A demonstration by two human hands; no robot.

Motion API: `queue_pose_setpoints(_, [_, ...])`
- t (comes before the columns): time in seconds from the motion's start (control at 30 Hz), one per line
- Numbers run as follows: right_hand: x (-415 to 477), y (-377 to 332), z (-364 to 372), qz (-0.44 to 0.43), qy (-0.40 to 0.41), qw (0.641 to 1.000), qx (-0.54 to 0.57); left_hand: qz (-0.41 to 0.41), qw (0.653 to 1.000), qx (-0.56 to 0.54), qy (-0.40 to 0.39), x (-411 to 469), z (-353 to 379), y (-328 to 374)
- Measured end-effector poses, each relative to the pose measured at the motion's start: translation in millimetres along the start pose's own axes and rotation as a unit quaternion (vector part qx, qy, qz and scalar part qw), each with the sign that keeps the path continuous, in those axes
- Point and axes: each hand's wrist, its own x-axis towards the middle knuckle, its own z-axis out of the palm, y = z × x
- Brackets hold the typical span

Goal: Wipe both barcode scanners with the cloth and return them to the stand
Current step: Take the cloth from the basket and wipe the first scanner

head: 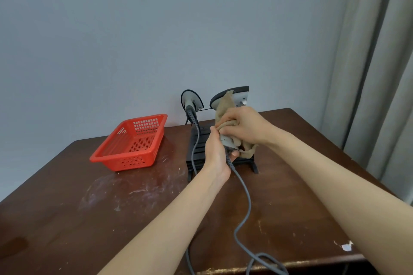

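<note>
A grey and black barcode scanner is held upright above the black stand. My left hand grips its handle near the cable end. My right hand holds a beige cloth wrapped against the scanner's handle and head. The second scanner sits in the stand at the back left, head up, its grey cable running down over the stand.
A red perforated plastic basket stands on the brown table to the left of the stand. The held scanner's grey cable trails toward the table's front edge and coils there. A grey curtain hangs at the right.
</note>
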Motion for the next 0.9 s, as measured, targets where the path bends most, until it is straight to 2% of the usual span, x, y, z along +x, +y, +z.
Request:
queue_pose_setpoints(0.07, [9, 7, -3, 0.023, 0.026, 0.999, -0.011, -0.007, 1.0, 0.002, -0.003, -3, 0, -2])
queue_pose_setpoints(0.13, [17, 13, -6, 0.055, 0.102, 0.993, -0.029, -0.013, 1.0, 0.004, -0.007, -4, 0, -3])
queue_pose_setpoints(0.2, [19, 13, -5, 0.066, 0.138, 0.987, -0.049, -0.011, 1.0, 0.007, -0.006, -4, -1, -3])
queue_pose_setpoints(0.27, [12, 7, 1, 0.046, 0.097, 0.993, -0.044, -0.008, 1.0, 0.007, 0.003, 0, -3, -1])
queue_pose_setpoints(0.33, [4, -1, 8, 0.011, 0.021, 1.0, -0.013, -0.006, 1.0, 0.005, 0.014, 3, -6, 1])
queue_pose_setpoints(0.4, [2, -2, 10, -0.001, 0.005, 1.0, 0.001, -0.015, 1.0, -0.002, 0.01, 3, -5, 2])
queue_pose_setpoints(0.53, [9, 11, 2, 0.045, 0.152, 0.983, -0.088, -0.048, 0.999, -0.016, -0.004, 0, -4, -1])
queue_pose_setpoints(0.63, [1, 26, 4, 0.066, 0.192, 0.973, -0.109, -0.081, 0.994, -0.068, -0.01, 6, -10, 5])
queue_pose_setpoints(0.7, [-9, 36, 3, 0.121, 0.229, 0.963, -0.07, -0.1, 0.99, -0.096, -0.01, 10, -15, 8])
queue_pose_setpoints(0.77, [-13, 43, -1, 0.163, 0.261, 0.951, 0.031, -0.114, 0.986, -0.117, -0.017, 13, -21, 9])
queue_pose_setpoints(0.83, [-10, 38, -3, 0.153, 0.276, 0.944, 0.1, -0.128, 0.983, -0.124, -0.031, 15, -23, 7])
queue_pose_setpoints(0.9, [-5, 30, -2, 0.127, 0.261, 0.949, 0.122, -0.142, 0.98, -0.129, -0.046, 17, -23, 4])
